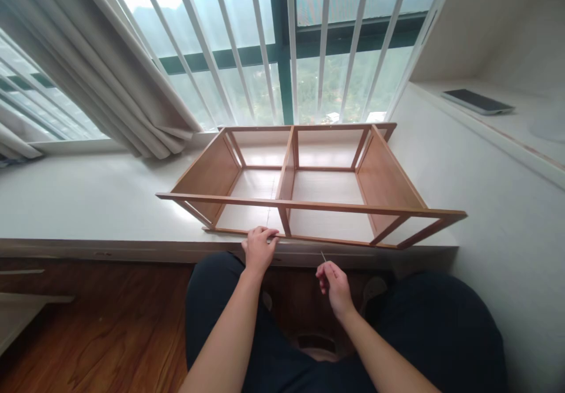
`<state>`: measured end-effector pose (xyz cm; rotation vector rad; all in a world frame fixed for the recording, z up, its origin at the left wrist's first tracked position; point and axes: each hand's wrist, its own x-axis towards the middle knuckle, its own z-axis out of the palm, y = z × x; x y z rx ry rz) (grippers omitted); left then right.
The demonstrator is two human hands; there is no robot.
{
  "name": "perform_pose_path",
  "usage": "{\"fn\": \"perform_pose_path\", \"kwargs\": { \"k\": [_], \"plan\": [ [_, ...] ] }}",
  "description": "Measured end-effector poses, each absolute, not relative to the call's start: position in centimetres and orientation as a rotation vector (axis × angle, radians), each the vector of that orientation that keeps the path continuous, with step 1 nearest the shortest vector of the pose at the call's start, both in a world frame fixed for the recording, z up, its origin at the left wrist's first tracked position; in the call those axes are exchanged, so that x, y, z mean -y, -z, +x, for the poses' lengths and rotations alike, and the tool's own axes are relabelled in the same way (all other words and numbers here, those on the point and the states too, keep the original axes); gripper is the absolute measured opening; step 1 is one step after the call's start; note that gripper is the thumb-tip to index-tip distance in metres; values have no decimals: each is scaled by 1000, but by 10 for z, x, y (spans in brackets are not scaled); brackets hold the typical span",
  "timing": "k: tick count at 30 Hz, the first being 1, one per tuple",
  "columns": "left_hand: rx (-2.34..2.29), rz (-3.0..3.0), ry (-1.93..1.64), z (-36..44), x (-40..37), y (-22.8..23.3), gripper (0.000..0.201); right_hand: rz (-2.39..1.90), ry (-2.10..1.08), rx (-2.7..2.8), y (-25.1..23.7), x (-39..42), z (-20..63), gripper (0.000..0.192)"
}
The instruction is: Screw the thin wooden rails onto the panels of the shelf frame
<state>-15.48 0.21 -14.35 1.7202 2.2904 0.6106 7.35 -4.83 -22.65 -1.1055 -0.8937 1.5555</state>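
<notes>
A brown wooden shelf frame [335, 206] lies on its side on the white window ledge, with a divider panel across its middle. My left hand [259, 248] is at its lower front rail, left of the divider. Its fingers are closed over the rail, and whether something small is also pinched there cannot be made out. Just below the ledge's front edge, my right hand [335, 286] pinches a thin metal rod [323, 256], its tip pointing up toward the frame. The rest of the rod is hidden in the fingers, and the tip is apart from the wood.
Behind the frame stands a barred window [282, 57], with a grey curtain [110, 63] hanging at its left. A phone [479, 102] lies on the raised white shelf at right. My knees flank the hands, and wooden flooring [110, 322] shows below the ledge [88, 199].
</notes>
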Motion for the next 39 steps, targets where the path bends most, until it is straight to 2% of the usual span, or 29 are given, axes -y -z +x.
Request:
{"fn": "perform_pose_path", "kwargs": {
  "k": [3, 7, 15, 17, 22, 34, 37, 39],
  "plan": [
    [-2247, 1777, -603, -155, -3, 140, 25, -1143, -1537, 929, 229, 49, 75, 47],
    [-2231, 1819, -582, -155, -5, 138, 13, -1163, -1460, 953, 222, 48, 80, 47],
    [-2316, 1760, -566, -172, -10, 135, 18, -1201, -819, 877, 186, 26, 149, 37],
    [-2332, 1742, -561, -180, -13, 134, 20, -1199, -743, 849, 183, 21, 170, 37],
    [-2368, 1707, -543, -200, -19, 129, 23, -1169, -823, 845, 186, 11, 195, 38],
    [-2511, 1681, -385, -236, -15, 121, 30, -1080, -1107, 762, 177, 11, 182, 35],
    [-2619, 1743, -430, -230, -5, 121, 38, -1061, -1111, 706, 176, 12, 186, 31],
    [-2703, 1707, -522, -222, 4, 122, 34, -1056, -1082, 669, 176, 13, 192, 29]
  ]
}}
